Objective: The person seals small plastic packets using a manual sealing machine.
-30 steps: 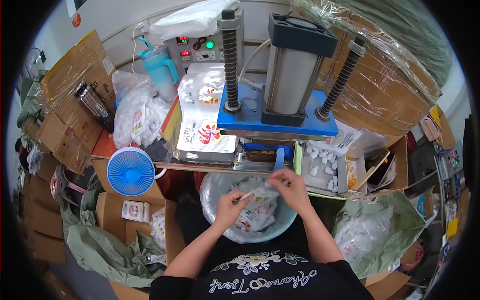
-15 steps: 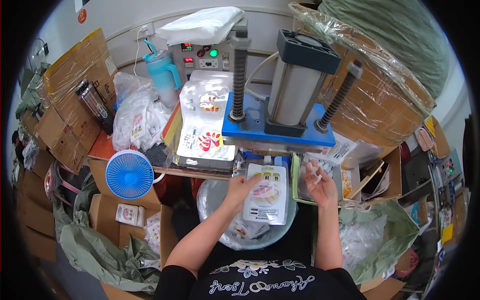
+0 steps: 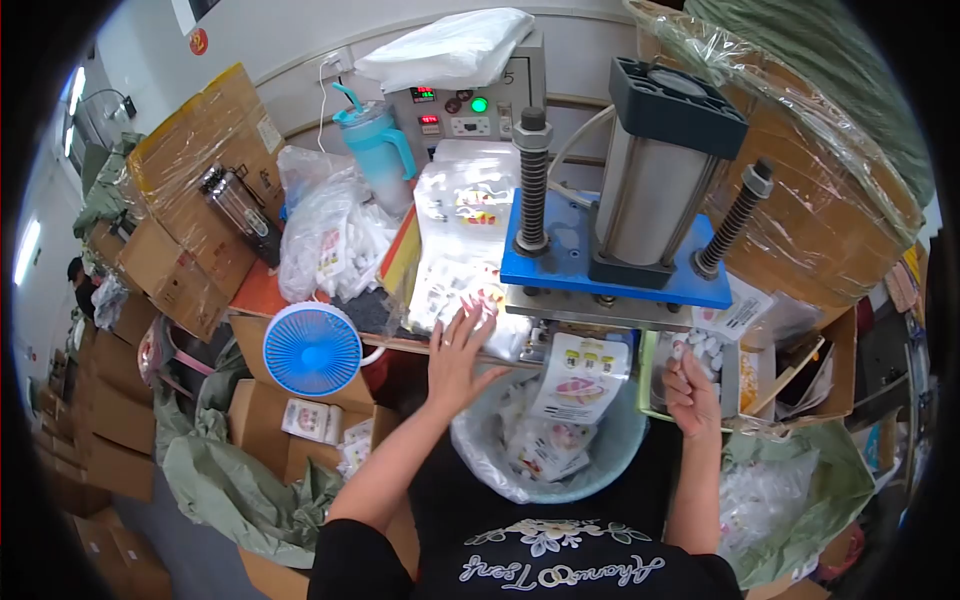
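My left hand [image 3: 460, 362] lies with spread fingers on the front end of a stack of shiny printed pouches [image 3: 465, 280]. Over the tray of small white pieces [image 3: 706, 350], my right hand [image 3: 690, 395] is curled, its fingertips together near a white piece; what they grip is too small to tell. Between the hands, a white printed pouch [image 3: 580, 385] hangs from the front of the press [image 3: 610, 265], above a lined tub [image 3: 625, 455] holding more pouches.
A blue fan [image 3: 312, 349] stands left of my left forearm. Behind are a turquoise jug [image 3: 378, 150], a dark flask [image 3: 242, 215] and a control box [image 3: 520, 85]. Open cartons [image 3: 262, 430] flank me. A person's dark head [image 3: 76, 268] shows at far left.
My left hand has let go of the pouch and moved up and left onto the stack. The pouch now hangs at the press. The whole view has shifted right.
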Demonstrator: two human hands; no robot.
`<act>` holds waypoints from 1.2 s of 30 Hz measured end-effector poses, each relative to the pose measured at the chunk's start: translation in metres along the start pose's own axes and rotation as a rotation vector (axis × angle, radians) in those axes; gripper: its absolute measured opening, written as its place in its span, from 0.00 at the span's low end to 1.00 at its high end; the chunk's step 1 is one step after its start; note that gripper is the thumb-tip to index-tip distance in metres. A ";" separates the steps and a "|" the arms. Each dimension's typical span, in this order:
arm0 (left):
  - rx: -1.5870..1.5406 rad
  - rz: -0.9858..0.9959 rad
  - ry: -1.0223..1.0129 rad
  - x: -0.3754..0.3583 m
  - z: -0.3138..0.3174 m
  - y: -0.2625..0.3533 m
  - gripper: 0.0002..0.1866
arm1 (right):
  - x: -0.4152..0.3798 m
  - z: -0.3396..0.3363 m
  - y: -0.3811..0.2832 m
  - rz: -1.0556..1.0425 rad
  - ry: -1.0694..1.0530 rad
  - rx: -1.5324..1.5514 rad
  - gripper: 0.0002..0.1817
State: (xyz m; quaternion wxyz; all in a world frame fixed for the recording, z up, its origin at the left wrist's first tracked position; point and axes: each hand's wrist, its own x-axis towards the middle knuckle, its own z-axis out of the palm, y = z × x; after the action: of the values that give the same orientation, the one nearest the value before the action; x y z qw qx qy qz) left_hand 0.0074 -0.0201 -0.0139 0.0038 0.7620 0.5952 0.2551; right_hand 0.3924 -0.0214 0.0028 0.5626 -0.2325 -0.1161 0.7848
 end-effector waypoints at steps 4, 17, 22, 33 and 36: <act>-0.240 -0.087 0.319 -0.006 -0.019 -0.010 0.09 | -0.008 0.009 0.002 -0.074 0.064 -0.237 0.13; -1.028 -0.370 -0.093 -0.067 0.025 0.081 0.05 | -0.021 0.088 0.068 -0.042 -0.169 -1.157 0.10; -0.946 -0.341 -0.374 -0.072 0.020 0.071 0.08 | -0.024 0.067 0.072 0.176 -0.328 -1.393 0.13; -1.408 -0.705 -0.317 0.005 0.017 0.109 0.16 | -0.017 0.048 0.017 -0.266 0.070 -0.717 0.20; -1.646 -0.814 -0.308 0.021 0.030 0.110 0.17 | -0.013 0.026 -0.002 -0.136 0.008 -0.143 0.23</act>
State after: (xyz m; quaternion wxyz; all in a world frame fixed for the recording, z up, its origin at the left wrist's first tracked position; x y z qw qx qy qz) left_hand 0.1219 -0.0244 0.0020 0.7113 0.2772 0.4411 0.4719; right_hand 0.3843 -0.0309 0.0293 0.5973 -0.2666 -0.1849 0.7335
